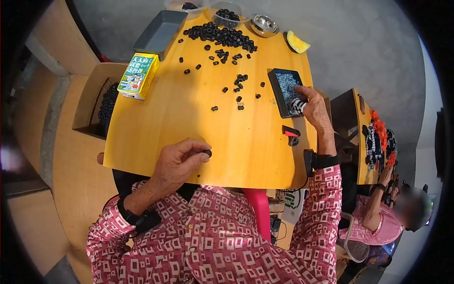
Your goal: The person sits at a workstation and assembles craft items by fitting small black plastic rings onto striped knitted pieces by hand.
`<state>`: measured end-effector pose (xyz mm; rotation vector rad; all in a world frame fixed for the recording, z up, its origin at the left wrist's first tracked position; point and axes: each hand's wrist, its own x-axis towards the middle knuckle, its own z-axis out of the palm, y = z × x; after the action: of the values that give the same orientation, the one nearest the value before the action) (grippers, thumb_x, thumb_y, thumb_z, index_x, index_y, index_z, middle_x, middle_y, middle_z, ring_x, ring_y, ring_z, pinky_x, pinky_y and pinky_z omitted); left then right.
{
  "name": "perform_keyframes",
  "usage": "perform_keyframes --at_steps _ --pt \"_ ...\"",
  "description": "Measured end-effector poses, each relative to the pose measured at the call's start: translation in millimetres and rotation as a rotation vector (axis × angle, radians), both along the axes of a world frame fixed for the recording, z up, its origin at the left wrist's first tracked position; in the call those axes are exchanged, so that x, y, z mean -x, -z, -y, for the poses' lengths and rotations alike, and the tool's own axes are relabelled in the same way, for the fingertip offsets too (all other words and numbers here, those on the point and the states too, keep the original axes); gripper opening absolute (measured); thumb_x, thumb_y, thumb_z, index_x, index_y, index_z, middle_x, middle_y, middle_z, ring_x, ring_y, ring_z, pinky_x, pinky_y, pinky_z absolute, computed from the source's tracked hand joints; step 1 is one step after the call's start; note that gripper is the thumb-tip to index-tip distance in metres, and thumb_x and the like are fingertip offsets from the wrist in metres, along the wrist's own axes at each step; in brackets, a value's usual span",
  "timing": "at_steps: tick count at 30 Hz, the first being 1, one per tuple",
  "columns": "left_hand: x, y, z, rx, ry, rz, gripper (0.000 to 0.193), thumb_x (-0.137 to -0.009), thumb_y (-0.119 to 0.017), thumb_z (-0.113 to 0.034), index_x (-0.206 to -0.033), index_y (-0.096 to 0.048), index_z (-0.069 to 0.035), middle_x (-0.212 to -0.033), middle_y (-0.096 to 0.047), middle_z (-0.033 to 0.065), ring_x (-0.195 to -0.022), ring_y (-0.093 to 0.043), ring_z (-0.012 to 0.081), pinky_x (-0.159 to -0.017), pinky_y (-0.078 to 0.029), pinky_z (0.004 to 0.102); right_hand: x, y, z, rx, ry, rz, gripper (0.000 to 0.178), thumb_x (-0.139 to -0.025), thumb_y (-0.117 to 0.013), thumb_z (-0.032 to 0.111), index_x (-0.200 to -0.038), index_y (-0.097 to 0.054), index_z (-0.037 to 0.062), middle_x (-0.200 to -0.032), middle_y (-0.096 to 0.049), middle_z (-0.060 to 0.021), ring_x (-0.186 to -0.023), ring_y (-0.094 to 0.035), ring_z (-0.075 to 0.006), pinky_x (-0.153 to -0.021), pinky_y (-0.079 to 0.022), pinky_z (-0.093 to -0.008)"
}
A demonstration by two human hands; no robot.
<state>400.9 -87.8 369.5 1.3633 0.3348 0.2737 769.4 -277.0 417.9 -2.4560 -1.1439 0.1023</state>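
Observation:
My left hand (pixel 178 160) is closed near the table's front edge, pinching a small black ring-like piece (pixel 207 153) between thumb and fingertips. At the right, my right hand (pixel 316 107) reaches over a shallow black tray (pixel 283 113) of tiny silvery parts (pixel 286 83). Its fingertips are apart at the parts, and nothing shows between them. A black-and-white striped covering (pixel 297 106) sits at one of its digits. Several loose black pieces (pixel 239 85) lie across the middle of the table, ahead of my left hand.
Farther back lie a heap of black pieces (pixel 220 37), a clear tub (pixel 228 18), a metal bowl (pixel 264 25), a yellow fruit slice (pixel 297 42) and a grey tray (pixel 163 33). A yellow-green carton (pixel 138 75) stands left. A red-and-black tool (pixel 291 131) lies right; another person (pixel 378 215) sits beyond.

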Motion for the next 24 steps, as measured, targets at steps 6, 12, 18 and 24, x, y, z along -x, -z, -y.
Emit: perform_keyframes --at_steps 6,12,18,24 --pt "1.7 0.2 0.0 -0.054 -0.013 -0.020 0.017 -0.093 -0.062 -0.004 -0.108 -0.063 0.003 -0.095 -0.068 0.0044 -0.088 -0.062 0.0090 -0.079 -0.050 0.0243 15.3 -6.1 -15.6 0.064 -0.194 0.136 0.045 -0.073 -0.055 -0.012 -0.113 -0.065 0.0052 -0.106 -0.061 -0.0202 -0.099 -0.061 -0.0393 -0.090 -0.049 -0.0405" --pt "0.8 -3.7 0.6 -0.074 -0.015 -0.028 0.018 -0.093 -0.063 -0.005 -0.109 -0.063 0.003 -0.093 -0.068 0.0048 -0.087 -0.062 0.0090 -0.078 -0.050 0.0241 12.1 -2.0 -11.7 0.051 -0.138 0.099 0.044 -0.072 -0.055 -0.012 -0.110 -0.066 0.0063 -0.105 -0.060 -0.0201 -0.099 -0.059 -0.0400 -0.090 -0.048 -0.0416" --pt "1.3 -1.4 -0.2 -0.081 -0.003 -0.030 0.018 -0.093 -0.063 -0.005 -0.109 -0.063 0.003 -0.094 -0.068 0.0051 -0.087 -0.062 0.0091 -0.078 -0.050 0.0242 12.0 -1.4 -12.0 0.050 -0.190 0.187 0.040 -0.071 -0.055 -0.012 -0.106 -0.065 0.0045 -0.103 -0.061 -0.0225 -0.102 -0.058 -0.0414 -0.092 -0.048 -0.0430" --pt "0.6 -0.7 -0.5 -0.114 -0.009 -0.026 0.018 -0.092 -0.064 -0.005 -0.109 -0.063 0.002 -0.093 -0.068 0.0041 -0.085 -0.061 0.0086 -0.076 -0.050 0.0241 14.7 4.0 -18.8 0.072 -0.138 0.187 0.045 -0.071 -0.052 -0.014 -0.110 -0.065 0.0050 -0.108 -0.061 -0.0237 -0.104 -0.058 -0.0418 -0.091 -0.049 -0.0426"
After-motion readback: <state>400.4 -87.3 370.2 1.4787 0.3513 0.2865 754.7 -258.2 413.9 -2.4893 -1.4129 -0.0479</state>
